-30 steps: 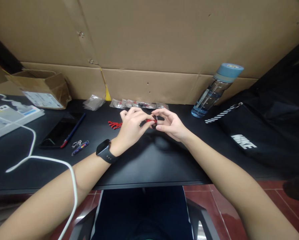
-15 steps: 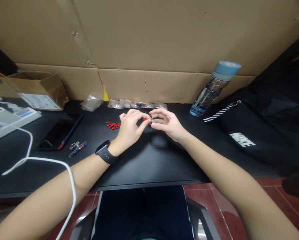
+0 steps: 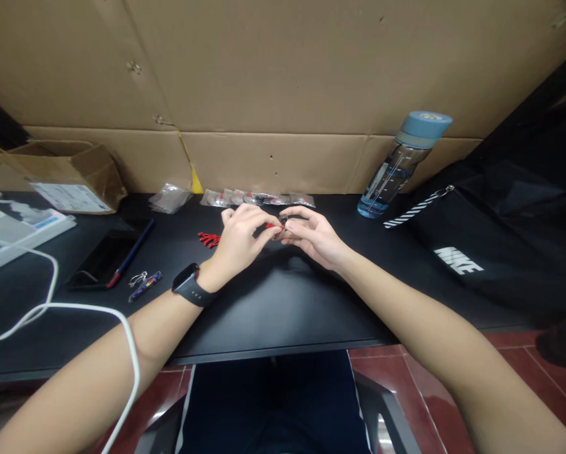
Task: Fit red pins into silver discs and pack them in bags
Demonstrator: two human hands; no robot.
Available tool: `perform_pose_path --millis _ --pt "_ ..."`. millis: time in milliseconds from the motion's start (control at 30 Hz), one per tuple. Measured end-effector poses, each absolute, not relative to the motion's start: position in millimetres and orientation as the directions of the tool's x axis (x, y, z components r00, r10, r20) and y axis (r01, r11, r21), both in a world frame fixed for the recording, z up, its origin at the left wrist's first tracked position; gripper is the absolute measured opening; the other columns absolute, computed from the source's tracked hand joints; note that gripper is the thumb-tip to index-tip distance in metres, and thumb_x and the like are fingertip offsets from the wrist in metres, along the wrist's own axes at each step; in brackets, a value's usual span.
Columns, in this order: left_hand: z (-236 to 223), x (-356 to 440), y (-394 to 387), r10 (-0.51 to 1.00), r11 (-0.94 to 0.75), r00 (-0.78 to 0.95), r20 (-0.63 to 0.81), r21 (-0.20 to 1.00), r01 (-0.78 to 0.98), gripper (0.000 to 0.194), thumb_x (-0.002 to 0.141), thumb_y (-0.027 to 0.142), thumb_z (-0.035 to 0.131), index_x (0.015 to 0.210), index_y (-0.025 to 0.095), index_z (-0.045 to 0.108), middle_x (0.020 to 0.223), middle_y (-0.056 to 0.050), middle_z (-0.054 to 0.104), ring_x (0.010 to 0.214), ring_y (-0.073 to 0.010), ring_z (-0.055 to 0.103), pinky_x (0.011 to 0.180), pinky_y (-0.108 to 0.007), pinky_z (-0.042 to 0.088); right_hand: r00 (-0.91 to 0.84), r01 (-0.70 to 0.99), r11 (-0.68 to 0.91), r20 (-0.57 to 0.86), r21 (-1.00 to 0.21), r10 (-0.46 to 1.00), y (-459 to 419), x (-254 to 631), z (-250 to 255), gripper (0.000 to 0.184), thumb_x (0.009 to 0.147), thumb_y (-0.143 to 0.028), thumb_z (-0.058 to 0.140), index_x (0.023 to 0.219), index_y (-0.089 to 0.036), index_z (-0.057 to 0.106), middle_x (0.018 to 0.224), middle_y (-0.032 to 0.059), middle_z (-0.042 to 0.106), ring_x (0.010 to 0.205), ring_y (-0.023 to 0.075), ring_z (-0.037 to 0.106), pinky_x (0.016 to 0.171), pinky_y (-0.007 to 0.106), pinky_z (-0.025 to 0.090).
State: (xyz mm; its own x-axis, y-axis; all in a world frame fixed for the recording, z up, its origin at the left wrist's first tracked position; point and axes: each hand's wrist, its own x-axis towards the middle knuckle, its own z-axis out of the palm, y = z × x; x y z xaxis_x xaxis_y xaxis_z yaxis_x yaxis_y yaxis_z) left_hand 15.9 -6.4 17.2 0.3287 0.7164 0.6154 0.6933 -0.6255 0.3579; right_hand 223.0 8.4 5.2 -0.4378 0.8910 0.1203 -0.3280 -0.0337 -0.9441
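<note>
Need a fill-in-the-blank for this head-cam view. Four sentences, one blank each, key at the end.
1. The left hand pinches a small piece coloured ____, near the right hand.
2. A black ____ is strapped round the left wrist.
3. The bottle has a lid coloured ____.
4. White letters on the black bag spell ____.

Missing words: red; watch; blue; NIKE.

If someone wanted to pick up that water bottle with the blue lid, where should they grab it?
Probably around the middle of the water bottle, below its blue lid, coming from the front left: the body is long and round, so likely easy to wrap, while the cardboard panel stands behind it and the black NIKE bag lies to its right.
</note>
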Motion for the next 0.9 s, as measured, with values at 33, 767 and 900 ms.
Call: perform_pose_path --millis 33,767,900 --pt "17.0 15.0 -5.7 0.708 -0.635 0.34 0.619 0.346 0.691 0.016 0.102 0.035 0.065 0.096 0.027 0.077 0.099 -0.003 0.08 0.107 -0.0263 0.065 0.097 -0.045 0.033 -0.443 -0.326 -0.042 0.113 -0.944 0.889 8.5 223.0 5.4 0.046 0.081 -0.041 0.091 0.115 -0.022 0.067 0.096 0.0034 0.079 0.088 0.0186 0.079 0.081 0.03 0.062" --pt "15.0 6.9 0.9 0.682 -0.656 0.414 0.604 0.253 0.711 0.02 0.104 0.039 0.061 0.099 0.03 0.079 0.093 -0.004 0.079 0.102 -0.0275 0.065 0.099 -0.049 0.029 -0.496 -0.294 -0.077 0.083 -0.953 0.864 10.4 225.1 3.6 0.049 0.078 -0.041 0.093 0.114 -0.022 0.065 0.097 0.0038 0.08 0.091 0.0199 0.08 0.081 0.03 0.062" --pt "14.3 8.5 0.3 0.69 -0.655 0.417 0.592 0.266 0.707 0.018 0.103 0.036 0.062 0.096 0.029 0.077 0.094 -0.004 0.079 0.103 -0.0277 0.064 0.098 -0.049 0.029 -0.488 -0.273 -0.049 0.094 -0.961 0.868 11.2 224.8 2.9 0.048 0.078 -0.041 0.093 0.113 -0.022 0.066 0.097 0.0035 0.079 0.09 0.0187 0.078 0.08 0.03 0.063"
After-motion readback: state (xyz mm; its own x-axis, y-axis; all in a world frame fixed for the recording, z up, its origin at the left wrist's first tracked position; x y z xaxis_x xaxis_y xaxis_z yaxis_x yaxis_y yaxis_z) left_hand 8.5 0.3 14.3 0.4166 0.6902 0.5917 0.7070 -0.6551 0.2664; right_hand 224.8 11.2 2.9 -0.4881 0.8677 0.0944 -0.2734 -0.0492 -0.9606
